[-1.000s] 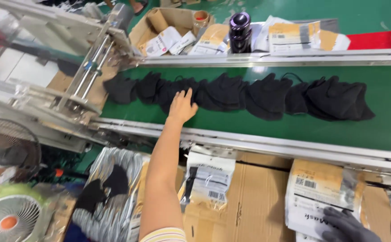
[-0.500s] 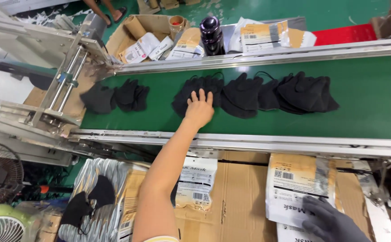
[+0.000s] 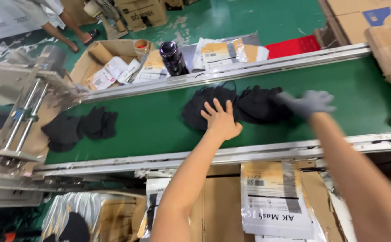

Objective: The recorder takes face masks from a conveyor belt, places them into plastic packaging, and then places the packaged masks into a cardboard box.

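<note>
Masks (image 3: pixel 238 105), black and heaped in a loose pile, are lying on the green conveyor belt (image 3: pixel 159 121), about midway along it and toward its far edge. The left hand (image 3: pixel 221 120) is pressing flat on the near left part of the pile, fingers spread, released rather than gripping. The right hand (image 3: pixel 309 102), wearing a grey glove, is reaching in at the right end of the pile with fingers stretched out; it is blurred, so whether it is pinching a mask is something I cannot tell. Farther left on the belt a smaller clump of black masks (image 3: pixel 81 127) is sitting well apart. Beyond the far rail a dark bottle (image 3: pixel 173 58) is standing beside printed pouches (image 3: pixel 224 54). Near the person, a labelled pouch (image 3: pixel 273 201) is lying on cardboard boxes (image 3: pixel 222 210).
</note>
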